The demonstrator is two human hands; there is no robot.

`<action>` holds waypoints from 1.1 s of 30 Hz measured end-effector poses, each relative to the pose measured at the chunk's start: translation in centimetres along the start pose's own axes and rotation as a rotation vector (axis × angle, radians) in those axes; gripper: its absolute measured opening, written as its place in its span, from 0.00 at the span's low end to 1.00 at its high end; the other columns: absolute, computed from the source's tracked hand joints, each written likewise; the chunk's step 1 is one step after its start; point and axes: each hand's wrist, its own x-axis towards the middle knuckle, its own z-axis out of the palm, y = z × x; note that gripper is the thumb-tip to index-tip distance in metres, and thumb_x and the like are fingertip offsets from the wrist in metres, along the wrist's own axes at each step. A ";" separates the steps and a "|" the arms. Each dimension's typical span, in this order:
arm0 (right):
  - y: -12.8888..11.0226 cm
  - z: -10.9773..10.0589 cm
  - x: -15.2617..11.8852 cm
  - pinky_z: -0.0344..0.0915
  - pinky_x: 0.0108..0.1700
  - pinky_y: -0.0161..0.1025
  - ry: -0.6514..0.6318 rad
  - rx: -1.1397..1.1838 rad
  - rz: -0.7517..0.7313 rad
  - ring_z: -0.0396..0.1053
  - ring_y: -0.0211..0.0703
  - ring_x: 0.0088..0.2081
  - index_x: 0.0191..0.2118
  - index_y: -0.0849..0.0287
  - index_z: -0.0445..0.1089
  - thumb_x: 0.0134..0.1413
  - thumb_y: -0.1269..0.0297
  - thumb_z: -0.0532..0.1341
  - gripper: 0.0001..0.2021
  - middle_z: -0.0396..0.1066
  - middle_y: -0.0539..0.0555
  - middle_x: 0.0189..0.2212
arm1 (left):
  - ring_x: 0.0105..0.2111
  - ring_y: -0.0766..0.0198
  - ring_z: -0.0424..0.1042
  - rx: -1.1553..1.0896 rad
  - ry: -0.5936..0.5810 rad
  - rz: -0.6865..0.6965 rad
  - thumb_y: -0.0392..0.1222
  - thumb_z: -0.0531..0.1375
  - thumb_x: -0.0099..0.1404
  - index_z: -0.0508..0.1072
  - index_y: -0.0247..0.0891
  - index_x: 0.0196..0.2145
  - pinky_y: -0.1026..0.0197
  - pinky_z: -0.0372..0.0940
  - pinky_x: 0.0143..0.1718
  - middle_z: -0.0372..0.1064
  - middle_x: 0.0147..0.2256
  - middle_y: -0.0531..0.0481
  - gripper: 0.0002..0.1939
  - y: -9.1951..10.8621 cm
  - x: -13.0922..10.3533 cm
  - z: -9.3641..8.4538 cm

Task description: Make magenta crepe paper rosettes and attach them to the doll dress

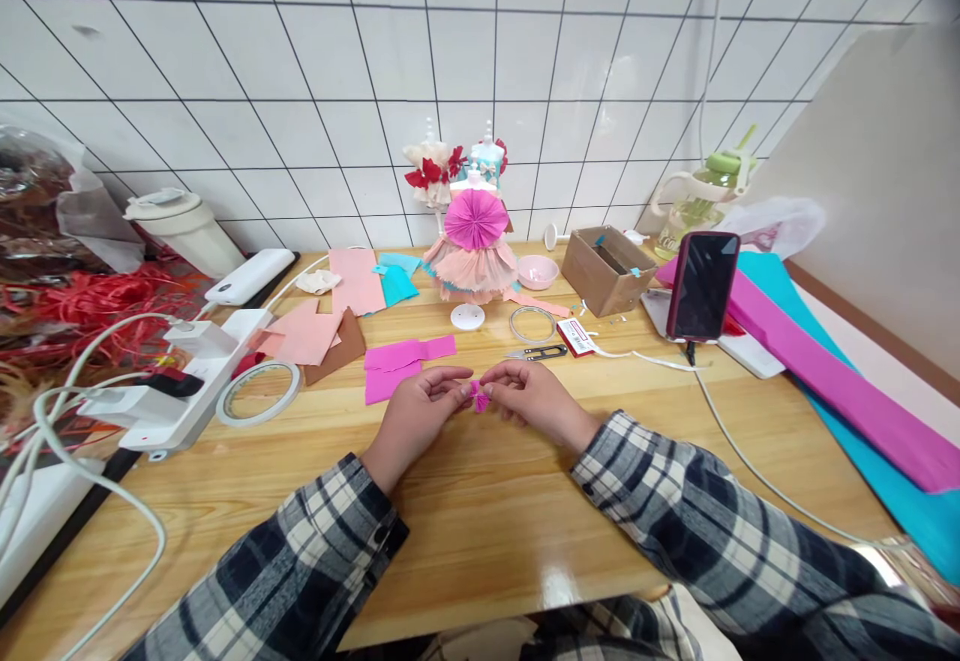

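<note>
Between my two hands is a small magenta crepe paper bow [480, 398], pinched at its sides. My left hand [420, 411] grips its left side with thumb and forefinger, and my right hand [536, 401] closes on its right side. Flat magenta paper pieces [397, 366] lie just beyond my left hand. Past my right hand rest thread snips [541, 352] and a thin ring-shaped roll [533, 325]. Straight ahead stands a mini dress form [469, 316] in a pink pleated paper skirt, with a round magenta paper fan [476, 219] at its front.
Two more dressed forms stand behind. A cardboard box [609, 271], a pink bowl [538, 271] and a propped phone [703, 286] are to the right. On the left are a tape roll [259, 393], paper scraps [300, 331] and a power strip [199, 391] with cables.
</note>
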 end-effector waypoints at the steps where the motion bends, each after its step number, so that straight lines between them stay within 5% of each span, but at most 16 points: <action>1: -0.1 0.0 0.0 0.57 0.19 0.26 0.012 -0.026 -0.031 0.63 0.30 0.19 0.36 0.62 0.72 0.49 0.60 0.63 0.11 0.71 0.49 0.22 | 0.33 0.58 0.75 0.019 0.002 0.016 0.52 0.65 0.50 0.76 0.36 0.34 0.57 0.70 0.37 0.77 0.31 0.47 0.18 0.0 0.0 0.0; 6: 0.0 0.1 0.1 0.59 0.23 0.28 0.013 -0.051 -0.119 0.63 0.31 0.21 0.32 0.64 0.73 0.47 0.58 0.64 0.12 0.73 0.52 0.24 | 0.31 0.59 0.74 0.068 -0.017 0.053 0.50 0.65 0.51 0.76 0.38 0.29 0.58 0.69 0.36 0.77 0.29 0.49 0.13 -0.1 -0.1 0.0; 16: 0.2 0.2 0.2 0.57 0.18 0.26 0.031 0.033 0.020 0.63 0.30 0.19 0.30 0.62 0.69 0.48 0.63 0.63 0.07 0.68 0.48 0.21 | 0.28 0.62 0.72 0.091 0.065 0.066 0.51 0.63 0.52 0.74 0.36 0.28 0.61 0.68 0.33 0.74 0.28 0.49 0.15 0.3 -0.2 0.0; 22: 0.1 0.1 0.2 0.57 0.18 0.26 -0.003 0.062 0.023 0.64 0.31 0.21 0.37 0.61 0.71 0.50 0.60 0.61 0.10 0.71 0.50 0.26 | 0.30 0.60 0.73 0.096 0.042 0.053 0.51 0.63 0.52 0.74 0.37 0.28 0.60 0.69 0.34 0.74 0.28 0.50 0.13 0.4 -0.2 0.1; 28: 0.1 0.1 0.1 0.55 0.19 0.26 0.010 -0.025 -0.047 0.63 0.31 0.21 0.30 0.62 0.70 0.47 0.58 0.63 0.11 0.72 0.51 0.24 | 0.33 0.58 0.75 0.074 0.013 0.042 0.51 0.65 0.50 0.76 0.38 0.32 0.58 0.69 0.38 0.77 0.32 0.48 0.15 0.2 -0.1 0.2; 33: 0.5 0.4 0.3 0.56 0.18 0.27 0.056 0.142 -0.031 0.62 0.30 0.20 0.31 0.61 0.68 0.47 0.55 0.63 0.12 0.69 0.48 0.23 | 0.35 0.58 0.75 -0.061 0.019 0.011 0.50 0.68 0.48 0.74 0.35 0.36 0.57 0.69 0.40 0.77 0.34 0.46 0.20 -0.2 0.1 0.2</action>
